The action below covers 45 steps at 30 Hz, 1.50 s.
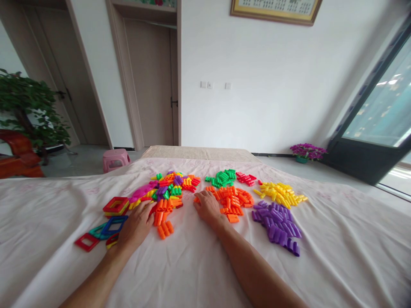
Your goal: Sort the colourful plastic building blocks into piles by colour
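My left hand (pixel 136 224) lies at the near left edge of a mixed pile of coloured plastic pieces (pixel 173 186), its thumb and forefinger apart beside red and orange pieces. Orange pieces (pixel 164 211) spill from this pile toward me. My right hand (pixel 208 207) is left of a heap of orange pieces (pixel 233 200), its fingers curled over an orange piece at the fingertips. Behind that heap are green pieces (pixel 222 178) and red pieces (pixel 245 178). Yellow pieces (pixel 279 193) and purple pieces (pixel 278 223) form separate heaps to the right.
Magnetic-tile-like frames, including a red one (pixel 86 242) and a blue one (pixel 114 225), lie left of my left hand. A pink oval piece (pixel 143 191) touches the mixed pile. The pale cloth (pixel 180 273) is wrinkled. A pink stool (pixel 116 160) stands beyond it.
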Each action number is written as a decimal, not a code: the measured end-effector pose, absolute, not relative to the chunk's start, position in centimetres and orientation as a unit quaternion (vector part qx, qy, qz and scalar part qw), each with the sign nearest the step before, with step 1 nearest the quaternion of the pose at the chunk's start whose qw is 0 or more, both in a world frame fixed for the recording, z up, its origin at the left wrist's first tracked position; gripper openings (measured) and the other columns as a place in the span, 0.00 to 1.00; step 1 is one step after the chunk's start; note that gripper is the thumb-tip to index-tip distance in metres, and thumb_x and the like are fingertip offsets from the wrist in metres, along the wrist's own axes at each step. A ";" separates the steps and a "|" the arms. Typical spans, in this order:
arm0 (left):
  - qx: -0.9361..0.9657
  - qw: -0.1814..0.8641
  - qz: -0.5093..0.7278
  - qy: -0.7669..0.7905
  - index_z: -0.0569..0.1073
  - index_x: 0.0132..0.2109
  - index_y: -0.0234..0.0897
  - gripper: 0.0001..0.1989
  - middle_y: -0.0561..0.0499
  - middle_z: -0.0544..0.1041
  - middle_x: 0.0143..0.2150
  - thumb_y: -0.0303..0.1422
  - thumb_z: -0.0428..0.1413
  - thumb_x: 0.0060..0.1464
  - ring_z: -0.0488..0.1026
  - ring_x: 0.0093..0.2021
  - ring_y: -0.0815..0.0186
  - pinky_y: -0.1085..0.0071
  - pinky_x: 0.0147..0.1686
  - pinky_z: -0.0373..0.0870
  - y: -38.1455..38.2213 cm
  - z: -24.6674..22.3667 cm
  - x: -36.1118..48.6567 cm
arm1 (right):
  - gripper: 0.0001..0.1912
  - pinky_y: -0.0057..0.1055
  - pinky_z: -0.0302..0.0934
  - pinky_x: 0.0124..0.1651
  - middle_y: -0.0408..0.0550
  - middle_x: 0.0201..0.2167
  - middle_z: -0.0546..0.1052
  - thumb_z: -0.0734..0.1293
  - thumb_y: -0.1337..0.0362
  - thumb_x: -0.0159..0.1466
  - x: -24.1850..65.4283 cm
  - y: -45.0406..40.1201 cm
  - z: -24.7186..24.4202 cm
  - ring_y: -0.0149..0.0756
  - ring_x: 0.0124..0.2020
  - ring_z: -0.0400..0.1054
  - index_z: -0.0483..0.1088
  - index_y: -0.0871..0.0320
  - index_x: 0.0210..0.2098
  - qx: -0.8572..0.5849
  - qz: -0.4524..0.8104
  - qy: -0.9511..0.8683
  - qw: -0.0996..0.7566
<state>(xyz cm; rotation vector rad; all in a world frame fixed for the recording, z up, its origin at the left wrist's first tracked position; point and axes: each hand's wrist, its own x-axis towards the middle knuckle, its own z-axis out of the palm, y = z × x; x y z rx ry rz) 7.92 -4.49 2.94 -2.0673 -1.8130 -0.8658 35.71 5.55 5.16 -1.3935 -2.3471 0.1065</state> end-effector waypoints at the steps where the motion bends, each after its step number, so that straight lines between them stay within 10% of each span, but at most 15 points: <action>1: -0.711 0.129 -0.299 -0.623 0.73 0.54 0.37 0.18 0.41 0.75 0.53 0.29 0.49 0.58 0.71 0.55 0.56 0.57 0.56 0.69 -4.5 3.0 8.0 | 0.20 0.34 0.56 0.56 0.51 0.50 0.74 0.64 0.62 0.66 35.7 5.6 5.1 0.41 0.53 0.63 0.70 0.54 0.57 -0.499 0.039 -0.842 0.204; 19: -0.709 0.121 -0.278 -0.636 0.72 0.56 0.36 0.19 0.41 0.74 0.55 0.30 0.49 0.58 0.70 0.56 0.56 0.56 0.57 0.68 -4.6 3.1 8.1 | 0.20 0.34 0.58 0.56 0.51 0.50 0.78 0.64 0.69 0.62 38.9 7.4 9.1 0.43 0.51 0.67 0.72 0.59 0.54 -0.495 0.010 -0.796 0.348; 45: -0.712 0.131 -0.277 -0.632 0.71 0.56 0.38 0.19 0.41 0.74 0.55 0.30 0.48 0.59 0.70 0.57 0.56 0.56 0.57 0.68 -4.5 3.0 7.9 | 0.27 0.32 0.61 0.51 0.55 0.52 0.77 0.63 0.69 0.57 48.9 9.3 12.6 0.44 0.53 0.71 0.71 0.58 0.57 -0.673 0.054 -0.709 0.205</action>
